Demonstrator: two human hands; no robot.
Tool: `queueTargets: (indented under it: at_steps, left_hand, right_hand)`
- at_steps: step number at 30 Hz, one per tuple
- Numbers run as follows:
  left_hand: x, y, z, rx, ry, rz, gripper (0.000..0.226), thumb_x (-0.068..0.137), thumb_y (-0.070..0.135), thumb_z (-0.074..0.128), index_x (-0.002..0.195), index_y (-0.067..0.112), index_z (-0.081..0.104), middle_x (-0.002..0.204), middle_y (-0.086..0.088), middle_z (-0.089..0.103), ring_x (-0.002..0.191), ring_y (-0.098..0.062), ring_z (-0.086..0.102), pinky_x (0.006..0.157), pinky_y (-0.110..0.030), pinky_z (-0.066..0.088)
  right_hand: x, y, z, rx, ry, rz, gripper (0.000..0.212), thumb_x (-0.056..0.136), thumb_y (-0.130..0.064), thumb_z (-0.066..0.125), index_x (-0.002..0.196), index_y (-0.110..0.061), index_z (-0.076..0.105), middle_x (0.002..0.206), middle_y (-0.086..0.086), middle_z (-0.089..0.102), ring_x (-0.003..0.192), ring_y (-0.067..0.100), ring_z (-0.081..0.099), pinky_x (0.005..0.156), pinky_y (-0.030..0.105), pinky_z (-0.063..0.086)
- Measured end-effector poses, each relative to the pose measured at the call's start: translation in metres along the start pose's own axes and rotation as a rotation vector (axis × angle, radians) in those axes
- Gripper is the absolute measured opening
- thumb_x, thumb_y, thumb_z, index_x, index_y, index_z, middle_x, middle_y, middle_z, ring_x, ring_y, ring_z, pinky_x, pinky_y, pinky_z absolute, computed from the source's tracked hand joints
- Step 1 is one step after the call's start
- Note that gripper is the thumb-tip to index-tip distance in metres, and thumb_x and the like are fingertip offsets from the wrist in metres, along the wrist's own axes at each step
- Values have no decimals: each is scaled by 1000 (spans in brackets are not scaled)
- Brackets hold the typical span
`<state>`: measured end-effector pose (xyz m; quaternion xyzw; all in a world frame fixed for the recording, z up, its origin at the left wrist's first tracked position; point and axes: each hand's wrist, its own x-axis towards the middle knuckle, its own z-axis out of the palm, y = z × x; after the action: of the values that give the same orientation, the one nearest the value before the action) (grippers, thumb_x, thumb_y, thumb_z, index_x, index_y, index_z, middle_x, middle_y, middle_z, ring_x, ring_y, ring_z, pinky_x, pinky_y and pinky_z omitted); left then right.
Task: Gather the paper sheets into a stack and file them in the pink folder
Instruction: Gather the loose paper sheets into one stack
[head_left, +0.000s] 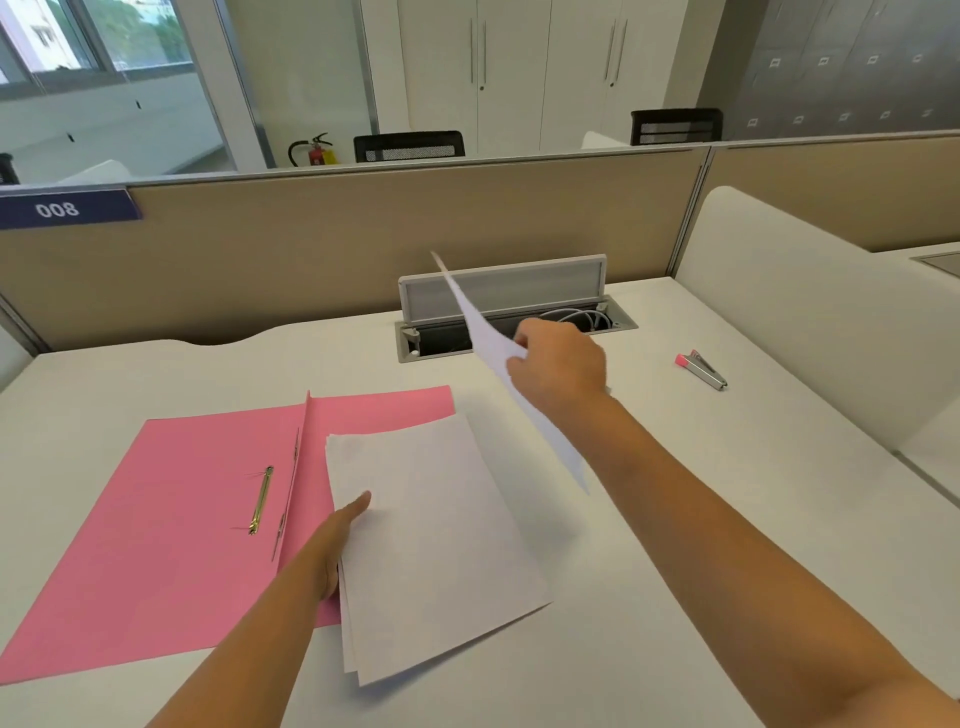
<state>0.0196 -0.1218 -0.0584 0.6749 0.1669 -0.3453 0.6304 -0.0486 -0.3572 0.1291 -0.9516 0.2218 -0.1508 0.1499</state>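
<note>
Head view of the white counter (675, 519). Your right hand (558, 366) is raised above the counter with its fingers (519, 345) curled shut on a single sheet (491, 343), pinching it near the middle of one long edge; the sheet hangs in the air, seen nearly edge-on, one end pointing up toward the open cable tray (514, 312) and the other slanting down beside your forearm. Your left hand (337, 540) lies at the left edge of the paper stack (436, 540), thumb stretched flat on the top sheet and the remaining fingers hidden beneath the pile, so the hand clasps that edge. The stack rests partly on the counter and partly over the right-hand half of the pink folder (171, 525), which lies open and flat, its brass fastener (261, 500) exposed on the left half. A stapler (702, 369) with a pink end sits well apart, to the right near the white side divider (810, 322).
</note>
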Motion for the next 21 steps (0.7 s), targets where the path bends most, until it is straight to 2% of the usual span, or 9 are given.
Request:
queueTargets:
  at_steps: [4,7,8,10,13,15,16,18,21]
  left_hand:
    - [5,-2,0,-86,54,54,51,91,53,42,119,12,55,102,-14,65,99,-31,60,91,-44,47]
    - [1,-1,1,-109,72,66,57,92,60,31,114,13,55,96,-11,65,93,-29,61,88,-42,46]
    - [1,0,0,-118,57,64,62,90,63,29,114,12,57,99,-11,66,94,-29,62,87,-42,47]
    - [0,0,0,-118,21,74,63,89,64,30,114,15,61,107,-13,67,98,-30,63,83,-40,50]
    - [-7,2,1,-34,17,147,37,99,34,35,88,9,60,86,-10,63,78,-26,58,68,-33,47]
    - [-7,2,-1,-12,35,148,30,98,20,39,76,9,56,77,-10,56,69,-22,52,65,-32,44]
    - [-9,3,-2,-28,19,154,31,98,22,41,76,8,57,75,-10,57,68,-22,53,66,-33,45]
    - [-7,4,-6,-89,-14,160,38,93,42,43,84,12,65,77,-6,67,72,-24,60,74,-36,48]
    - [-4,4,-5,-169,-32,118,55,88,61,32,79,18,66,87,-2,70,66,-22,64,68,-34,48]
  right_hand:
    - [-16,-28,-8,189,-168,-148,4,81,-23,61,84,-21,60,82,-2,58,77,20,53,63,27,37]
    - [-23,-37,-11,435,-341,-172,12,77,-24,69,77,-16,60,77,0,59,72,17,54,62,27,41]
    - [-24,-38,-12,530,-383,-154,14,76,-24,71,74,-15,60,77,1,60,70,17,54,62,26,42]
    - [-22,-33,-10,696,-392,-81,19,76,-22,73,68,-16,56,74,1,59,67,16,53,62,26,41]
    - [-17,-16,10,880,-371,101,20,76,-20,73,68,-15,55,76,5,62,69,22,57,67,30,46]
    - [-17,-1,33,916,-378,238,24,76,-19,72,64,-15,52,73,4,60,68,23,56,62,27,44]
    - [-19,6,47,910,-382,302,22,77,-19,71,67,-13,53,75,5,62,69,23,56,61,27,44]
    - [-26,19,74,884,-403,397,14,78,-17,69,76,-11,57,86,9,65,70,24,59,61,26,46]
    - [-41,34,116,762,-407,457,15,77,-15,67,88,-10,59,98,11,67,81,27,64,72,33,52]
